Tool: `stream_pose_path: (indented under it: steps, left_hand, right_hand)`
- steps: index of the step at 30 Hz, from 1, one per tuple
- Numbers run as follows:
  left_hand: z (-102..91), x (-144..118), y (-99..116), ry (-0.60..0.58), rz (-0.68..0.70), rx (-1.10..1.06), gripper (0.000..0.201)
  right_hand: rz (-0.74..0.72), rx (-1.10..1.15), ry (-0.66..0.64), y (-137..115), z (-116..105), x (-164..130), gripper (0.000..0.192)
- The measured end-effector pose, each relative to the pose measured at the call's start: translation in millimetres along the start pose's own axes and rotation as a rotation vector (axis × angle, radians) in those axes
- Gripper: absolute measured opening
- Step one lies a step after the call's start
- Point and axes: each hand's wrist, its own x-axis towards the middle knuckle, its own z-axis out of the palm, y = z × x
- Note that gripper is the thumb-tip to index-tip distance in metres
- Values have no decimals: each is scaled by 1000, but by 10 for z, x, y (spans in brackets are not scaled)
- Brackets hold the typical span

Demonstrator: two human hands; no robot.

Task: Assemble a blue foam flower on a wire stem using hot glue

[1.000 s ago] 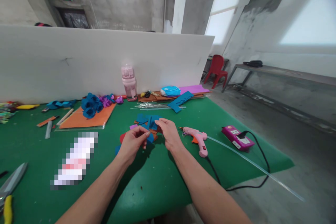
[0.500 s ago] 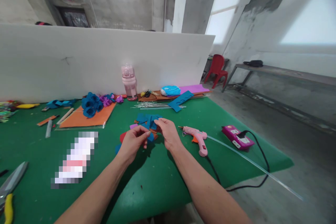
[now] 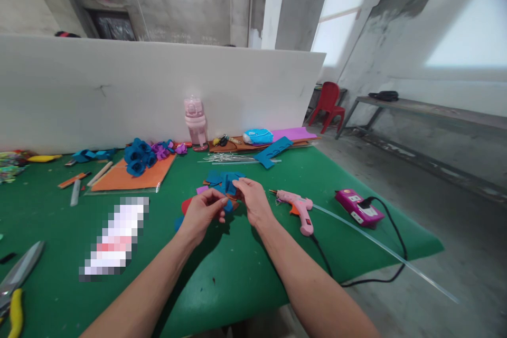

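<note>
Close together over the green table, my two hands work at a small heap of cut felt. My left hand (image 3: 204, 214) is closed, thumb and forefinger pinched beside a bit of blue; what lies between the tips is too small to make out. Raised above the heap, a blue felt piece (image 3: 228, 185) is pinched by the fingers of my right hand (image 3: 253, 202). Around and beneath are more blue scraps (image 3: 214, 177), a purple scrap (image 3: 202, 190) and a red piece (image 3: 186, 206), partly hidden by my left hand.
Right of my hands lies a pink glue gun (image 3: 299, 206) with a long glue stick, near a magenta power socket (image 3: 358, 207). Scissors (image 3: 19, 277) lie at the left front. Blue felt flowers (image 3: 138, 157) rest on orange sheets (image 3: 127, 182). A pink bottle (image 3: 196, 124) stands by the white partition (image 3: 150, 84).
Both hands hold nearly the same pose over the felt. The whole view has shifted very slightly; nothing has visibly been let go or taken up.
</note>
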Motion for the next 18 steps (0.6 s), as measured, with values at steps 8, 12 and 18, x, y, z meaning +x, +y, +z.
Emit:
stream_pose_path:
  steps: [8, 12, 18]
  left_hand:
    - [-3, 2, -18, 0, 9, -18, 20]
    - [-11, 6, -31, -8, 14, -35, 20]
    - [-23, 14, -51, -5, 25, -48, 22]
  right_hand:
    - [19, 33, 5, -19, 26, -20, 27]
    - [24, 39, -17, 1, 26, -9, 24]
    - [17, -51, -38, 8, 27, -19, 25]
